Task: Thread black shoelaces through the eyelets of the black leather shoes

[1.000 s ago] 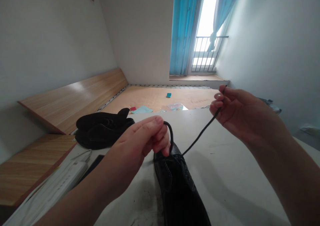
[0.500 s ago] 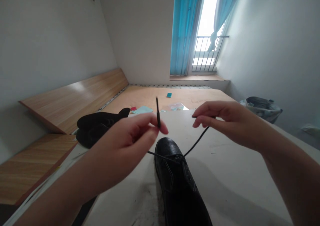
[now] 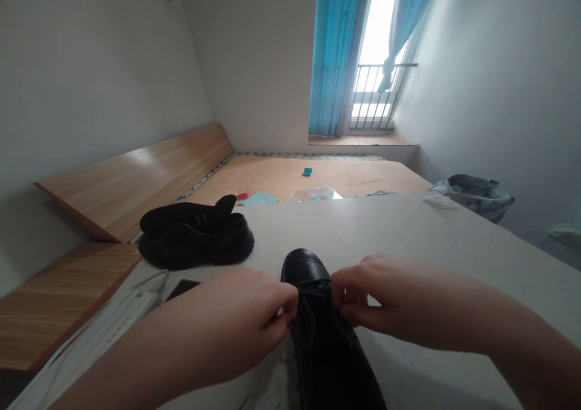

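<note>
A black leather shoe [image 3: 336, 361] stands on the white table with its toe pointing away from me. A dark shoelace [image 3: 312, 287] crosses its front near the lowest eyelets. My left hand [image 3: 258, 313] is closed in a pinch at the left lacing flap. On the opposite side, my right hand [image 3: 374, 292] pinches low against the right flap, fingers curled inward. Both hands touch the shoe, and the lace ends are hidden by the fingers.
Another black shoe [image 3: 195, 243] lies at the table's left with a dark insole-like piece on top. A white power strip [image 3: 136, 304] runs along the left edge. A small white packet [image 3: 439, 201] is at the far right, near a bag-lined bin [image 3: 481, 197].
Both hands, raised earlier with the lace ends held apart, have come down to the sides of the shoe. The lace no longer stretches outward in view.
</note>
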Action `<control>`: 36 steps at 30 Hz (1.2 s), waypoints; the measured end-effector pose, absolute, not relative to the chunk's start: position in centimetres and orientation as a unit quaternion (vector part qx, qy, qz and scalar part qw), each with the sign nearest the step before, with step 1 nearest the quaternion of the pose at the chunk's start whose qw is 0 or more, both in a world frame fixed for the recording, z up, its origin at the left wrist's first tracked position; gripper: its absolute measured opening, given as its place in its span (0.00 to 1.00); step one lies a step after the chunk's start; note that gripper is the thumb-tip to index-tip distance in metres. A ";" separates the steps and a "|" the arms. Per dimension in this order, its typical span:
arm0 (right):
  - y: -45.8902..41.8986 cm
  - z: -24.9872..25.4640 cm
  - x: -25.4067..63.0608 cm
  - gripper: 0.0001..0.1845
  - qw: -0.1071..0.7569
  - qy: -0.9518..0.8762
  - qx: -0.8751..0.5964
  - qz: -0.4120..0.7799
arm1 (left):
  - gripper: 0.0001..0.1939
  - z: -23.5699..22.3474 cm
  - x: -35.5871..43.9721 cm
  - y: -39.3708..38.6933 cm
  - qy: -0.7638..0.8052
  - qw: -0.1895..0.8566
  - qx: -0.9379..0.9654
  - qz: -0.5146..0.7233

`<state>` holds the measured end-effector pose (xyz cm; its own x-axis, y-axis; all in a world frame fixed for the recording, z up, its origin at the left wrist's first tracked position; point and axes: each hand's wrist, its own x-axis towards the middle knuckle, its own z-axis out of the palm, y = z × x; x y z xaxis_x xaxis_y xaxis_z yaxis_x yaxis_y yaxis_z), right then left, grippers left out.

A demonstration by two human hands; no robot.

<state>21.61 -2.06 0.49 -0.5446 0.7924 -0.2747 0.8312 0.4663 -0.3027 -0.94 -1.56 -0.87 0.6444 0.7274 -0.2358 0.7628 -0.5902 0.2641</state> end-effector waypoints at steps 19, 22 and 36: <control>-2.2 0.8 21.6 0.10 0.070 0.860 0.466 -0.194 | 0.18 -1.0 -0.5 -2.1 0.422 0.209 0.881 -0.045; -2.1 0.8 21.7 0.11 0.059 0.863 0.463 -0.192 | 0.17 -0.8 -0.4 -2.2 0.426 0.216 0.877 -0.057; -1.9 0.7 21.7 0.11 0.070 0.859 0.463 -0.207 | 0.17 -0.9 0.3 -2.2 0.413 0.188 0.889 -0.060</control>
<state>21.72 -1.91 0.68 -0.5621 0.7661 -0.3117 0.8240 0.4859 -0.2915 0.35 -2.25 -0.93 0.6510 0.7125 -0.2619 0.7575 -0.5876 0.2845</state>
